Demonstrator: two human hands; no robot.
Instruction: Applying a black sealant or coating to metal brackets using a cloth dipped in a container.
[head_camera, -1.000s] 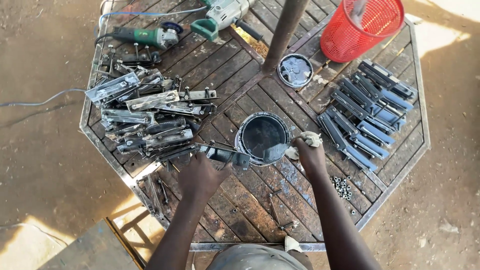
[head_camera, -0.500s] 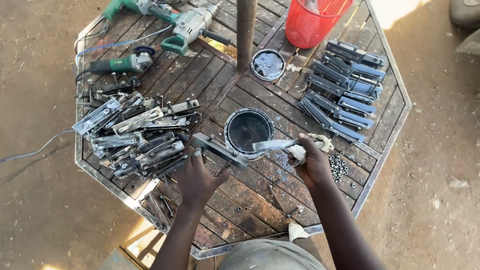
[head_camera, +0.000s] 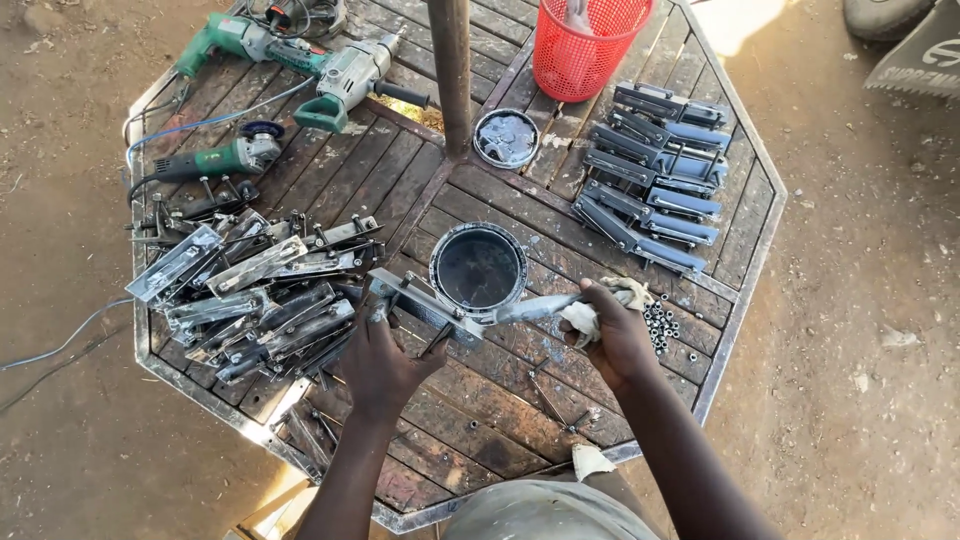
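Tabletop paint can (head_camera: 478, 270), dark paint inside

Both bare forearms outstretched over the table, left hand (head_camera: 385, 362) and right hand (head_camera: 617, 335) each in a closed grip.

On the tabletop (head_camera: 480, 440): one open paint tin (head_camera: 478, 268), one loose tin lid (head_camera: 506, 137), one red mesh basket (head_camera: 583, 40), one angle grinder (head_camera: 215, 160), two electric drills (head_camera: 345, 75), two heaps of metal brackets (uncountable), two hands.
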